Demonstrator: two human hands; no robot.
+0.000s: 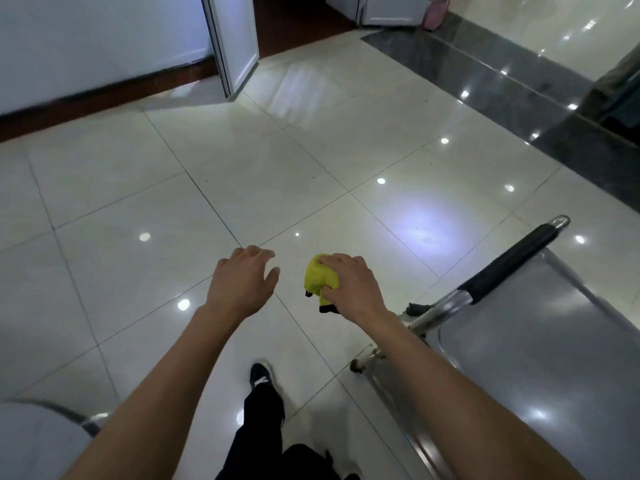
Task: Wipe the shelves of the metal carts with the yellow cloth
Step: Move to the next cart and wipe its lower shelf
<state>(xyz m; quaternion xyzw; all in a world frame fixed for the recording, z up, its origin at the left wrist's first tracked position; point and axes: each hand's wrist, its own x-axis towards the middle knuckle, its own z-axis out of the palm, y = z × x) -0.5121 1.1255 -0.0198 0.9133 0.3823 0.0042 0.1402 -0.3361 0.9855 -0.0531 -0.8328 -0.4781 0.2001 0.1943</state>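
My right hand [349,285] is shut on the crumpled yellow cloth [318,277], which has black edging and hangs over the floor in the middle of the view. My left hand [244,282] is beside it, held out empty with the fingers apart. A metal cart [554,341] stands at the right, its steel top shelf shiny and its handle wrapped in a black grip [512,261]. My right forearm passes over the cart's near corner. A rounded metal edge of a second cart [38,434] shows at the bottom left.
Glossy white floor tiles [242,174] stretch ahead. A white open door [235,39] and a wall with a dark baseboard are at the back left. A dark stone strip [519,88] runs along the right. My leg and black shoe [261,375] are below.
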